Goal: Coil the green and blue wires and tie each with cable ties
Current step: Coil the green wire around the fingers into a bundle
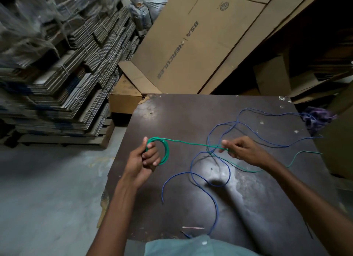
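My left hand grips a small coil of green wire with several turns, held just above the dark table. From the coil a straight length of green wire runs right to my right hand, which pinches it between fingers and thumb. The rest of the green wire trails right past the table's edge. A blue wire lies loose in wide loops across the table, crossing under the green wire. A pale thin strip, perhaps a cable tie, lies near the front edge.
Stacks of bundled flattened cardboard stand on a pallet to the left. Large cardboard sheets lean behind the table. A purple tangle sits at the table's right edge. Grey concrete floor lies to the left.
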Available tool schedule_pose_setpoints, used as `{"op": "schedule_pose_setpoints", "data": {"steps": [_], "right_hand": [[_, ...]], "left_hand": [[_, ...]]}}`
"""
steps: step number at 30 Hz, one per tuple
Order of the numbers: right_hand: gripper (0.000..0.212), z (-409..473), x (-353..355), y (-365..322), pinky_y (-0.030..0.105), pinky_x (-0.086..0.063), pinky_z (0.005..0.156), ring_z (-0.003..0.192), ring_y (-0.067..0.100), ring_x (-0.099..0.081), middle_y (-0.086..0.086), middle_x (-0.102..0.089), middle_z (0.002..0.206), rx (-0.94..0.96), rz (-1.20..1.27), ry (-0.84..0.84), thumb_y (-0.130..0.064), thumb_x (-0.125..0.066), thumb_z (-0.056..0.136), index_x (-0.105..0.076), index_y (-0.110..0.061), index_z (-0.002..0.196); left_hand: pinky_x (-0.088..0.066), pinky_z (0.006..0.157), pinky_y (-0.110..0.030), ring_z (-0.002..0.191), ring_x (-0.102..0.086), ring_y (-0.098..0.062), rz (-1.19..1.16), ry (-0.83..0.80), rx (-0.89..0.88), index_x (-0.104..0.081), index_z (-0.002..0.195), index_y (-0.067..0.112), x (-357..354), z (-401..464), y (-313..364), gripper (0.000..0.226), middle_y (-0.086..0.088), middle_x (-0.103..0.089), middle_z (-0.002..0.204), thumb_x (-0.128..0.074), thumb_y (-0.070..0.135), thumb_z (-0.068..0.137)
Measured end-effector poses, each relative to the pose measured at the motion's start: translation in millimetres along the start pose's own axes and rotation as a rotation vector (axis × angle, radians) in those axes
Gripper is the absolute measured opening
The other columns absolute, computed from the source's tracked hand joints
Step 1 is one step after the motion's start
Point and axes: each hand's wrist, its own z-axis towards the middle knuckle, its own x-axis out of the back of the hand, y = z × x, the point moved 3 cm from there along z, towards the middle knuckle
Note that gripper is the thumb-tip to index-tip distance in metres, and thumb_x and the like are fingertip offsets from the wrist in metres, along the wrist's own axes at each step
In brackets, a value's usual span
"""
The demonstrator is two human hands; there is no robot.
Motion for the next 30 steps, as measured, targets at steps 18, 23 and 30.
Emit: {"op": "schedule_pose_setpoints", "data": {"steps": [18, 23, 30], "right_hand": [[0.026, -12.5, -100.5, -108.5, 0.024, -0.04, 0.065, 0.073, 0.018, -0.06, 0.001, -0.065, 0.082, 0.298, -0.657, -0.483, -0.021, -0.062, 0.088, -0.076, -0.03, 0.108], [0.024, 5.0, -88.3, -131.6, 0.012, -0.034, 0.062, 0.064, 0.009, -0.052, -0.005, -0.058, 0.072, 0.371, -0.372, -0.404, -0.012, -0.069, 0.09, -0.079, -0.026, 0.107], [0.018, 23.6, -57.2, -122.3, 0.009, -0.034, 0.058, 0.063, 0.0, -0.054, -0.014, -0.056, 0.065, 0.279, -0.303, 0.066, -0.023, -0.077, 0.088, -0.082, -0.03, 0.103]], "left_hand": [[-0.03, 0.039, -0.017, 0.031, -0.028, -0.005, 0.393, 0.389, -0.125, -0.048, 0.081, 0.012, -20.0, 31.6, -30.9, 0.034, 0.008, -0.04, 0.045, -0.036, 0.033, 0.104], [-0.047, 0.045, -0.021, 0.044, -0.057, -0.015, 0.454, 0.333, -0.029, -0.059, 0.082, 0.0, -27.3, 21.4, -49.6, 0.036, -0.008, -0.062, 0.056, -0.044, 0.026, 0.102], [-0.032, 0.044, -0.022, 0.04, -0.04, -0.009, 0.309, 0.127, 0.103, -0.052, 0.081, 0.008, -37.3, 12.8, -67.4, 0.032, -0.002, -0.047, 0.053, -0.033, 0.02, 0.104]]}}
